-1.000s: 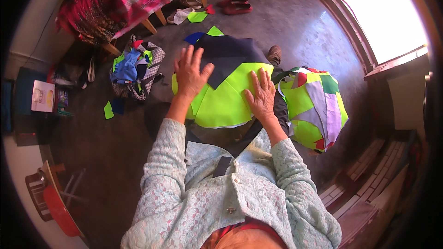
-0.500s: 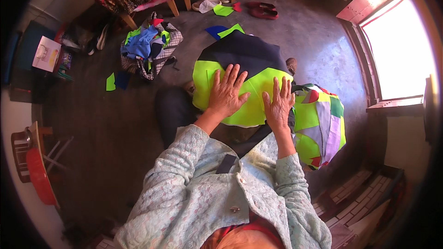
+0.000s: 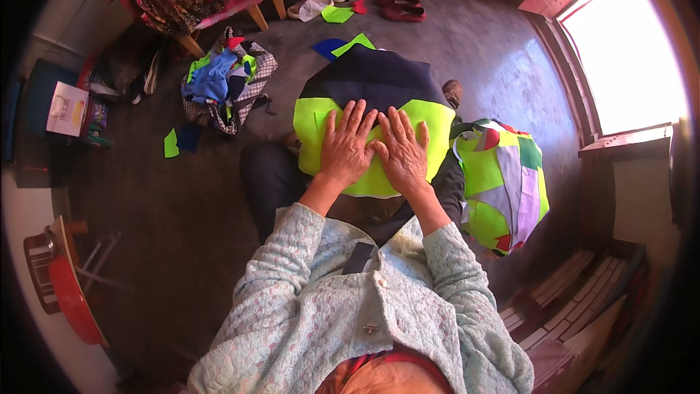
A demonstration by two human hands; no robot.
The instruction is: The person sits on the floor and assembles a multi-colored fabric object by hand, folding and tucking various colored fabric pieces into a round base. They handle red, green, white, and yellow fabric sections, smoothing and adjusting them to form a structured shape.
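Observation:
A rounded spread of cloth, dark navy at the far side and bright yellow-green at the near side (image 3: 310, 138), lies in front of me between my knees. My left hand (image 3: 347, 144) rests flat on the yellow-green part, fingers stretched out toward the navy part. Beside it my right hand (image 3: 403, 149) lies flat too, its fingertips near the seam where the colours meet. The thumbs nearly touch. Neither hand holds anything. What supports the cloth from below is hidden.
A patchwork bundle (image 3: 503, 182) of yellow-green, lilac and red stands at my right. To the far left, a checked bag (image 3: 255, 66) overflows with cloth scraps. Loose scraps (image 3: 171, 144) and red shoes (image 3: 401, 9) lie on the floor. A red basin (image 3: 73, 299) leans at left.
My right hand has slid left across the cloth, close to my left hand. My left hand stays flat on the cloth. The whole view has shifted slightly.

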